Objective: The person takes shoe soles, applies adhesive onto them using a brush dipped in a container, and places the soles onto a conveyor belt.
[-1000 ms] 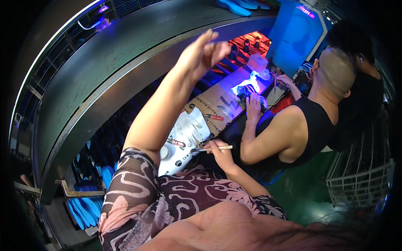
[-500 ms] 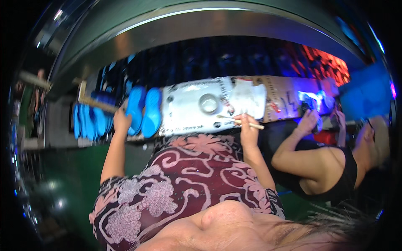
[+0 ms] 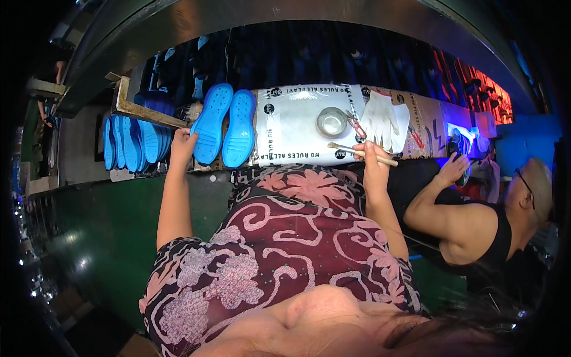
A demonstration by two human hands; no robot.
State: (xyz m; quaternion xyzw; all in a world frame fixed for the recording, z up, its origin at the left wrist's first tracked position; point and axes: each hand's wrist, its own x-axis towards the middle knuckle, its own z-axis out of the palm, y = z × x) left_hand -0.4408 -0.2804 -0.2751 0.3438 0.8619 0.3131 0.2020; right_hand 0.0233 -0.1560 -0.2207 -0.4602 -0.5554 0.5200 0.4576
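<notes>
My left hand (image 3: 183,146) has its fingers closed at the left edge of a bright blue shoe sole (image 3: 211,128), which lies slightly slanted. A second blue sole (image 3: 239,130) lies right beside it. In my right hand (image 3: 375,159) is a thin wooden-handled brush (image 3: 351,150), its bristle end pointing left over the front of a white printed sheet (image 3: 291,128). A clear round jar (image 3: 332,122) with a little liquid or gloss inside stands on that sheet, just beyond the brush tip.
At left, several blue soles (image 3: 128,143) stand in a row by a wooden bar (image 3: 146,111). A pale glove (image 3: 380,119) and red-handled tool (image 3: 355,126) lie right of the jar. A co-worker (image 3: 470,229) works at right under blue light. Dark shoes line the back.
My view has shifted, so the table sits higher in the picture. My left hand stays by the left sole, and my right hand still holds the brush near the jar.
</notes>
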